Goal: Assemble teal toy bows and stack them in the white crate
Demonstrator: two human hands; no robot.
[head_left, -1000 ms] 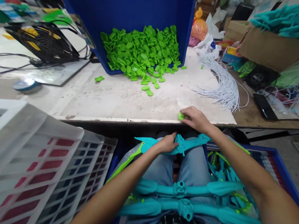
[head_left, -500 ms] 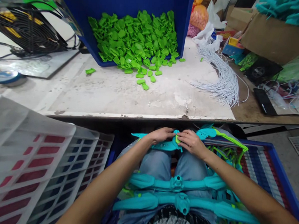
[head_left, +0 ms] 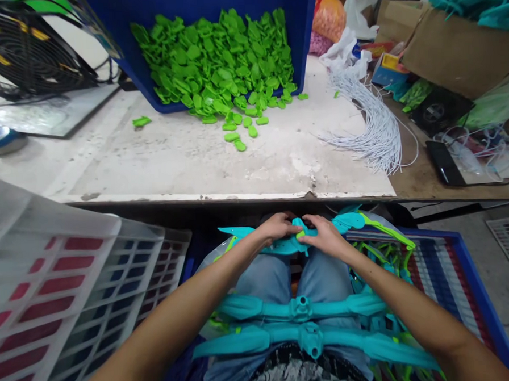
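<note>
Above my knees lies a turquoise bow-shaped plastic piece [head_left: 285, 247] with lime-green end parts. At its centre sits a small lime-green oval piece [head_left: 300, 234]. My left hand [head_left: 278, 228] grips the bow-shaped piece just left of centre, its fingers partly hidden behind it. From the other side, my right hand [head_left: 326, 238] closes round the centre, its thumb at the green oval piece. Across my lap rest two similar turquoise pieces, one nearer the knees [head_left: 265, 309] and one close to my body [head_left: 254, 340].
A tilted blue bin [head_left: 307, 51] spills green oval pieces [head_left: 218, 67] onto the white tabletop [head_left: 171, 160]. White cords [head_left: 380, 138] lie to the right, near a cardboard box [head_left: 460, 49]. White plastic baskets [head_left: 94, 221] stand at left. A blue crate [head_left: 476, 275] with turquoise and green parts is at right.
My right hand's fingers have shifted from over the green oval piece to the far edge, leaving the thumb at it. My left fingers have moved closer to the centre. The view has shifted slightly.
</note>
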